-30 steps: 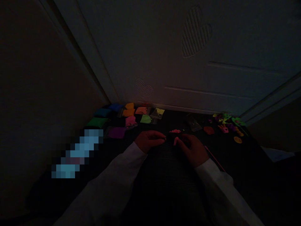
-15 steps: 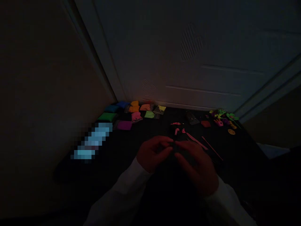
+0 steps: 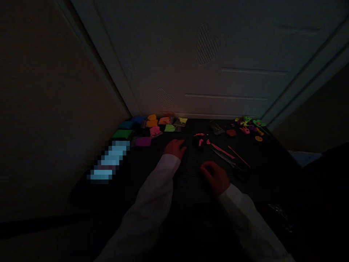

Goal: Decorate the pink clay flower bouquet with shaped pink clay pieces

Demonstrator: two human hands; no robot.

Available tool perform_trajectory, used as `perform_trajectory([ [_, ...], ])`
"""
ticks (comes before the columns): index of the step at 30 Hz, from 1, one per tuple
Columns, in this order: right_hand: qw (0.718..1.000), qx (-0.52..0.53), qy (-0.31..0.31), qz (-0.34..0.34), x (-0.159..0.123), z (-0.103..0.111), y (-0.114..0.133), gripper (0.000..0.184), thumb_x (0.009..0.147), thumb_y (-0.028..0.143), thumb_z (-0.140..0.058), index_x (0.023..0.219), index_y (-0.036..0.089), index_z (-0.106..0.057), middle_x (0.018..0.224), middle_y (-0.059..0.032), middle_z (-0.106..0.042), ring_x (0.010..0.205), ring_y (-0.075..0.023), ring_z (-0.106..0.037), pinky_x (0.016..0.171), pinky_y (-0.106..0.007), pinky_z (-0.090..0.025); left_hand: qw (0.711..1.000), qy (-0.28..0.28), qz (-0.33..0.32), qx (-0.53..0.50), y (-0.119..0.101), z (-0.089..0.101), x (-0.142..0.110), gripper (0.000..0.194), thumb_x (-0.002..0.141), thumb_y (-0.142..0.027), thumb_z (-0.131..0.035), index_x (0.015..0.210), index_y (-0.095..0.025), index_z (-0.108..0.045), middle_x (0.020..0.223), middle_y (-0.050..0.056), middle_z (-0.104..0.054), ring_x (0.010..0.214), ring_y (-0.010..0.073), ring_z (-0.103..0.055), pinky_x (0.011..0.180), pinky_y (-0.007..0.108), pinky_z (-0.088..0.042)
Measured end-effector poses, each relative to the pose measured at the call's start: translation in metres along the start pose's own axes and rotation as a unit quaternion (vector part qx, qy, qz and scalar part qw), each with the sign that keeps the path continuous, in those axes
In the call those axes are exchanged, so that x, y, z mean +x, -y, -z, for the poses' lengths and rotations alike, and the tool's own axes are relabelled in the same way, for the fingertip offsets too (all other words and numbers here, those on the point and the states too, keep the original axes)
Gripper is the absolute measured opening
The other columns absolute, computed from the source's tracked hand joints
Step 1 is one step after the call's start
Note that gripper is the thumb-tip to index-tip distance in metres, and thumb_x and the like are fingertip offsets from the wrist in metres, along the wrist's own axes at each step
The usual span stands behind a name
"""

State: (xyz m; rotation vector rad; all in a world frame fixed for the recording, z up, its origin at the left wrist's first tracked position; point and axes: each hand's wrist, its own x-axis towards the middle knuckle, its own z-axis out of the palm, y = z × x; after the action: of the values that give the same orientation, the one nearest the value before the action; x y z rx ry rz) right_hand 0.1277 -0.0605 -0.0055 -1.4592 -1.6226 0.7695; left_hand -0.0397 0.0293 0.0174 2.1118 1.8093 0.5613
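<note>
My left hand (image 3: 174,148) is low over the dark tabletop, fingers stretched to the right and parted, with nothing visible in them. Nearer to me, my right hand (image 3: 216,176) has its fingers curled toward the thumb; anything in that pinch is lost in the dark. Beyond the hands lies a small black-and-pink piece (image 3: 201,141), its exact kind unclear. To its right are scissors (image 3: 225,158), a flat pink tool (image 3: 223,151) and a thin pink stick (image 3: 239,156).
At the back left are several coloured packets, among them a purple packet (image 3: 143,141) and a green packet (image 3: 122,134). A bright pixelated screen (image 3: 109,160) lies at left. Small colourful shaped pieces (image 3: 246,130) cluster at the back right. A pale panel (image 3: 163,72) rises behind the table.
My hands were together at the table's middle, fingertips meeting around something dark. Now they are apart, the left farther forward and left. The scissors have come into clearer sight, and the view has shifted slightly.
</note>
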Motion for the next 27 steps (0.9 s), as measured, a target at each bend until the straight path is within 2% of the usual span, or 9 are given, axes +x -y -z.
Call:
perform_trajectory([
  [3, 1.000, 0.010, -0.010, -0.009, 0.000, -0.001, -0.001, 0.021, 0.074, 0.032, -0.050, 0.089, 0.019, -0.056, 0.080, -0.0040, -0.061, 0.075, -0.0170, -0.057, 0.070, -0.032, -0.044, 1.000, 0.019, 0.012, 0.013, 0.001, -0.007, 0.021, 0.020, 0.069, -0.019, -0.054, 0.084, -0.015, -0.067, 0.093, 0.011, -0.063, 0.090, 0.0239, -0.057, 0.079, 0.033, -0.043],
  [5, 1.000, 0.022, -0.014, -0.016, -0.001, -0.001, -0.001, 0.022, 0.074, 0.033, -0.050, 0.091, 0.019, -0.056, 0.081, -0.0041, -0.061, 0.076, -0.0170, -0.058, 0.070, -0.032, -0.044, 1.000, 0.022, 0.018, 0.012, 0.000, -0.010, 0.021, 0.018, 0.070, -0.017, -0.051, 0.077, -0.015, -0.067, 0.089, 0.011, -0.064, 0.087, 0.0241, -0.058, 0.077, 0.034, -0.043],
  [9, 0.998, 0.048, -0.022, -0.027, -0.001, 0.001, 0.001, 0.019, 0.074, 0.033, -0.051, 0.086, 0.020, -0.059, 0.079, -0.0025, -0.062, 0.073, -0.0159, -0.057, 0.068, -0.030, -0.044, 0.999, 0.024, -0.006, -0.026, -0.010, -0.003, -0.007, 0.019, 0.072, -0.029, -0.051, 0.077, -0.019, -0.066, 0.086, 0.006, -0.066, 0.080, 0.0187, -0.059, 0.074, 0.029, -0.044],
  [11, 0.997, 0.063, -0.030, -0.032, 0.000, 0.002, 0.003, 0.018, 0.073, 0.033, -0.053, 0.084, 0.020, -0.060, 0.077, -0.0020, -0.062, 0.072, -0.0154, -0.057, 0.068, -0.029, -0.044, 0.993, 0.007, -0.011, -0.116, -0.018, 0.002, -0.027, 0.023, 0.070, -0.037, -0.053, 0.077, -0.020, -0.065, 0.080, 0.003, -0.066, 0.073, 0.0160, -0.060, 0.070, 0.027, -0.044],
  [15, 0.992, 0.112, -0.040, -0.050, -0.001, -0.003, 0.008, 0.019, 0.072, 0.032, -0.054, 0.084, 0.018, -0.059, 0.075, -0.0023, -0.063, 0.070, -0.0145, -0.058, 0.065, -0.028, -0.046, 0.947, 0.023, 0.025, -0.319, -0.032, 0.000, -0.060, 0.019, 0.061, -0.037, -0.062, 0.066, -0.018, -0.063, 0.068, 0.000, -0.065, 0.065, 0.0142, -0.058, 0.064, 0.025, -0.044],
  [18, 0.985, 0.160, -0.031, -0.056, -0.004, -0.010, 0.013, 0.019, 0.072, 0.032, -0.054, 0.084, 0.018, -0.060, 0.074, -0.0023, -0.065, 0.069, -0.0141, -0.060, 0.065, -0.027, -0.047, 0.903, 0.018, 0.073, -0.423, -0.031, -0.010, -0.069, 0.017, 0.056, -0.033, -0.065, 0.061, -0.017, -0.060, 0.061, -0.002, -0.062, 0.061, 0.0124, -0.056, 0.061, 0.025, -0.043],
  [21, 0.979, 0.192, -0.024, -0.059, -0.007, -0.015, 0.016, 0.018, 0.072, 0.032, -0.055, 0.081, 0.018, -0.061, 0.077, -0.0028, -0.065, 0.073, -0.0150, -0.060, 0.068, -0.029, -0.047, 0.871, 0.023, 0.093, -0.482, -0.025, -0.017, -0.072, 0.017, 0.055, -0.030, -0.067, 0.057, -0.017, -0.057, 0.057, -0.003, -0.057, 0.056, 0.0098, -0.052, 0.060, 0.024, -0.042],
  [24, 0.977, 0.205, -0.025, -0.061, -0.008, -0.015, 0.016, 0.013, 0.069, 0.030, -0.057, 0.074, 0.019, -0.062, 0.085, -0.0032, -0.064, 0.083, -0.0160, -0.058, 0.077, -0.031, -0.044, 0.853, 0.022, 0.087, -0.513, -0.019, -0.021, -0.074, 0.018, 0.054, -0.028, -0.068, 0.055, -0.016, -0.055, 0.057, -0.004, -0.053, 0.056, 0.0077, -0.049, 0.059, 0.023, -0.041],
  [27, 0.974, 0.212, 0.005, -0.074, -0.009, -0.014, 0.016, 0.014, 0.069, 0.032, -0.058, 0.076, 0.020, -0.064, 0.081, -0.0025, -0.065, 0.079, -0.0161, -0.059, 0.076, -0.032, -0.045, 0.822, 0.026, 0.069, -0.564, -0.015, -0.026, -0.076, 0.020, 0.052, -0.024, -0.070, 0.052, -0.015, -0.052, 0.058, -0.005, -0.051, 0.054, 0.0056, -0.048, 0.055, 0.020, -0.039],
])
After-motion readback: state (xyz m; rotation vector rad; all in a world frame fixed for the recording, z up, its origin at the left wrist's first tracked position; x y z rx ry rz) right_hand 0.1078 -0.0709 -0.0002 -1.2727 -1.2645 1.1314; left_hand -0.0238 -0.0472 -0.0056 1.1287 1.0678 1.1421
